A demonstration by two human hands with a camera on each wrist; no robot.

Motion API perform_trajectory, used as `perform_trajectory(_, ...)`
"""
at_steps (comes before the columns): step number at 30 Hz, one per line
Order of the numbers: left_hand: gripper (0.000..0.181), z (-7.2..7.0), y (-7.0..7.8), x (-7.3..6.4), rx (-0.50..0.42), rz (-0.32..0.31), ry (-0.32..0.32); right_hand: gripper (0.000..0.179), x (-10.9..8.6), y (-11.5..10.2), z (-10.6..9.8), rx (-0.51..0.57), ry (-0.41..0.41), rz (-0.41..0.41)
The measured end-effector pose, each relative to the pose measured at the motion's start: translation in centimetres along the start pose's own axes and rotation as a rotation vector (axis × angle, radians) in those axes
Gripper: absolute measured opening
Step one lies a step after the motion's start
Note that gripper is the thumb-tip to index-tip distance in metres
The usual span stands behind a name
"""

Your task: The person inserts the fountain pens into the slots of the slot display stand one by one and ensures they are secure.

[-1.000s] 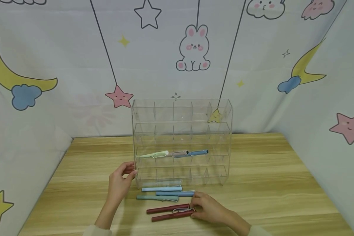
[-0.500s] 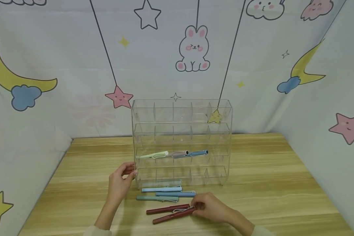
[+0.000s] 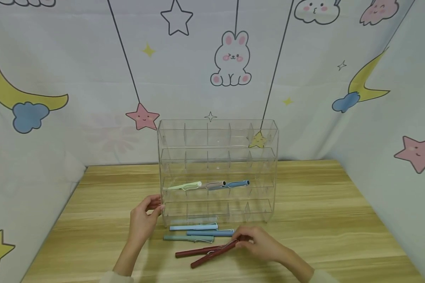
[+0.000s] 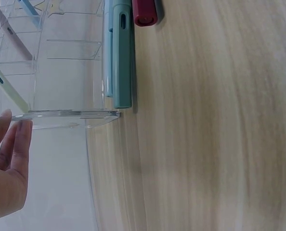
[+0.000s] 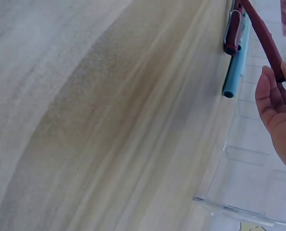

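Observation:
My right hand (image 3: 256,243) pinches one dark red pen (image 3: 214,254) by its clip end, and the pen slants up toward the fingers. A second dark red pen (image 3: 194,251) lies on the table partly behind it. In the right wrist view the held pen (image 5: 266,41) runs into the grip of thumb and fingers. My left hand (image 3: 144,220) holds the left side panel of a clear acrylic pen rack (image 3: 218,154), thumb in front and fingers behind, as the left wrist view of the hand (image 4: 10,163) shows. A pale green pen (image 3: 185,186), a brownish pen (image 3: 215,184) and a blue pen (image 3: 237,183) lie in the rack.
Before the rack lie a light blue pen (image 3: 194,227), a blue pen (image 3: 210,233) and a teal pen (image 3: 187,238). The wooden table (image 3: 322,220) extends to both sides. A patterned cloth (image 3: 184,78) hangs behind the rack.
My right hand has moved slightly right and up, lifting the clip end of the front dark red pen and turning it more steeply. My left hand has stayed at the rack's side.

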State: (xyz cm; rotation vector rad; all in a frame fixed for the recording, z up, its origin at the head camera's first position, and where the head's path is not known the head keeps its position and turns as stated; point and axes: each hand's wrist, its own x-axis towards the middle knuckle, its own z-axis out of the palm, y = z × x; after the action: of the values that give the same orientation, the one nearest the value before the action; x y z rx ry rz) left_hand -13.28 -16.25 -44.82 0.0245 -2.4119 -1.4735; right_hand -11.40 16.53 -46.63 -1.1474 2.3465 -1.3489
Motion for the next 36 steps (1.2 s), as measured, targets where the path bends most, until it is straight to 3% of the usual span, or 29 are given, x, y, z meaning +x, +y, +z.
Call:
perform_trajectory(6,0.024,-0.1,0.2,0.0,-0.006,-0.009,-0.009,0.015,-0.2,-0.3,-1.6,0.079,0.017,0.007)
perform_trajectory(11,0.024,-0.1,0.2,0.0,-0.006,-0.007,-0.012,0.015,-0.3,-0.8,-3.2,0.079,0.059,0.007)
perform_trajectory(19,0.024,-0.1,0.1,0.0,-0.008,-0.008,-0.013,0.011,-0.2,-1.3,-5.9,-0.002,0.230,-0.056)
perform_trajectory(26,0.024,-0.1,0.2,0.0,0.004,-0.013,-0.012,0.014,-0.5,-2.5,-7.9,-0.112,0.392,0.007)
perform_trajectory(36,0.024,-0.2,0.4,0.0,0.008,-0.027,-0.025,0.014,-0.7,-3.8,-10.4,-0.208,0.563,0.090)
